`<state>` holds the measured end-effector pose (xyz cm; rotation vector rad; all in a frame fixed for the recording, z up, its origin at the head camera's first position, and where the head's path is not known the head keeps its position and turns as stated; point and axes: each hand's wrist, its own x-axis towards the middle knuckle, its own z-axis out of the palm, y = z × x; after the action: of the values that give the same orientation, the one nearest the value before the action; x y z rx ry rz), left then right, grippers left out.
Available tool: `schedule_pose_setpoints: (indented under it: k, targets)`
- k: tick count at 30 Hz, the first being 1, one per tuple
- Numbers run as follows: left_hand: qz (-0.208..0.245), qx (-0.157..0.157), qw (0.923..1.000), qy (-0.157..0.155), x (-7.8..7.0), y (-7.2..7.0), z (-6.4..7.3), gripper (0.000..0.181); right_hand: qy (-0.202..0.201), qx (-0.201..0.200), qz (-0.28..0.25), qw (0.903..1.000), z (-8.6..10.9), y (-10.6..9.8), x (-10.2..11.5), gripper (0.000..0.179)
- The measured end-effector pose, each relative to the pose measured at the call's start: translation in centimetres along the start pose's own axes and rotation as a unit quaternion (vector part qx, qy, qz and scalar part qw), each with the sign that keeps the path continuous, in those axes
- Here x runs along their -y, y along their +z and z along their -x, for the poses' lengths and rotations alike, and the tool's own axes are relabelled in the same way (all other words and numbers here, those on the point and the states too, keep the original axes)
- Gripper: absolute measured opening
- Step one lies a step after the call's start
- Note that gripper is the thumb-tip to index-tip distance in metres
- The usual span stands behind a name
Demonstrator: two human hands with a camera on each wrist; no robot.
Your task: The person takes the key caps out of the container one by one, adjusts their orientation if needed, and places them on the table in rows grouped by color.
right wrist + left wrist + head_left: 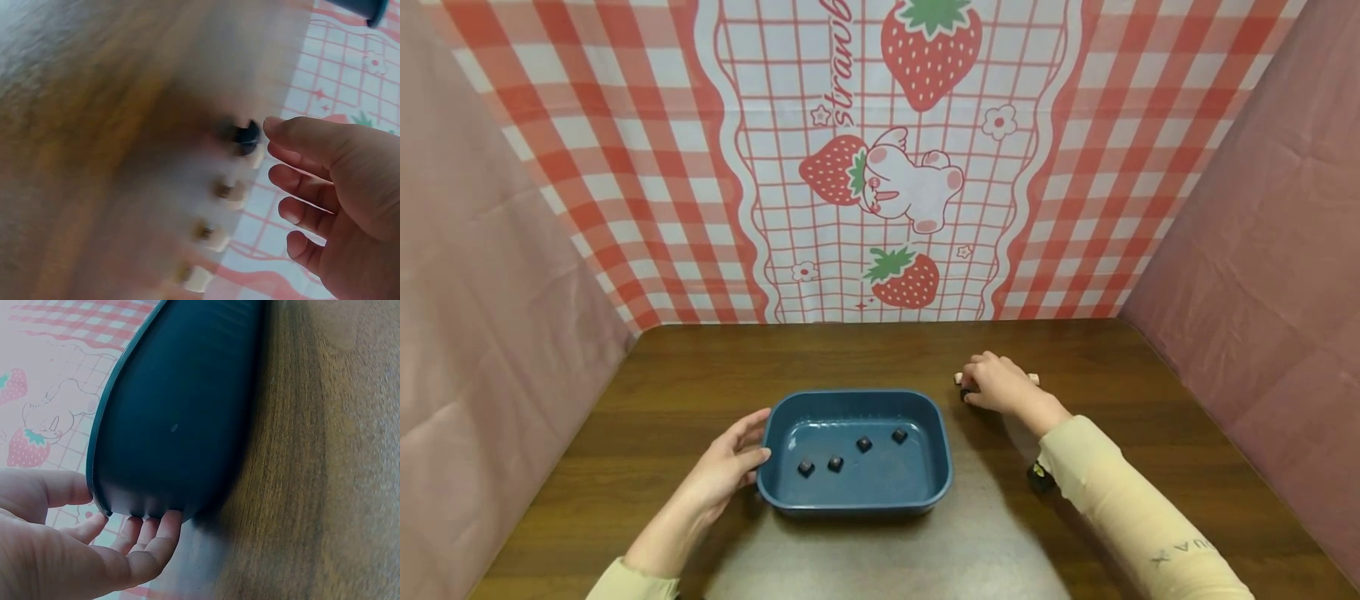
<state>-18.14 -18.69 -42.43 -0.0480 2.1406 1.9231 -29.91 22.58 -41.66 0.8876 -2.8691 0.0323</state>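
A blue rectangular tray [853,507] stands on the wooden table, with several small black keycaps [864,444] spread over its floor. My left hand [724,467] holds the tray's left end, thumb at the rim and fingers curved against the outer wall; the left wrist view shows these fingertips [172,519] on it. To the tray's right, my right hand [1003,385] reaches down to a single black keycap [966,395]. In the right wrist view, thumb and index fingertips come right up to that keycap [247,137], with a narrow gap beside the thumb.
Cream keycaps [215,239] stand in a row by the right hand; the head view shows one [958,378] past its fingertips. A black item with a yellow mark [1040,477] shows by the right sleeve. A strawberry-print cloth [880,208] hangs behind the table, with pink cloth at both sides.
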Motion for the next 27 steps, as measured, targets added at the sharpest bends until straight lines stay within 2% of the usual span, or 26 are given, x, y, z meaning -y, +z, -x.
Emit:
schedule_pose_setpoints:
  k: [4,10,20,27]
  targets:
    - [0.002,-0.002,1.0,-0.003,0.1,0.0,-0.1,0.057,-0.006,-0.021,-0.018,0.9996,-0.2,-1.2,0.6,0.015]
    - [0.006,0.01,0.9999,0.012,0.1,-0.2,0.0,0.058,-0.026,-0.042,-0.042,0.9979,-0.7,-3.1,1.7,0.013]
    - [0.011,0.009,0.9998,0.013,0.1,-0.1,0.1,0.057,-0.049,-0.034,-0.069,0.9959,-1.6,-6.2,4.3,0.017]
    - [0.009,0.008,0.9999,0.009,0.0,0.0,0.1,0.057,-0.074,-0.041,-0.085,0.9928,-1.9,-6.9,6.1,0.016]
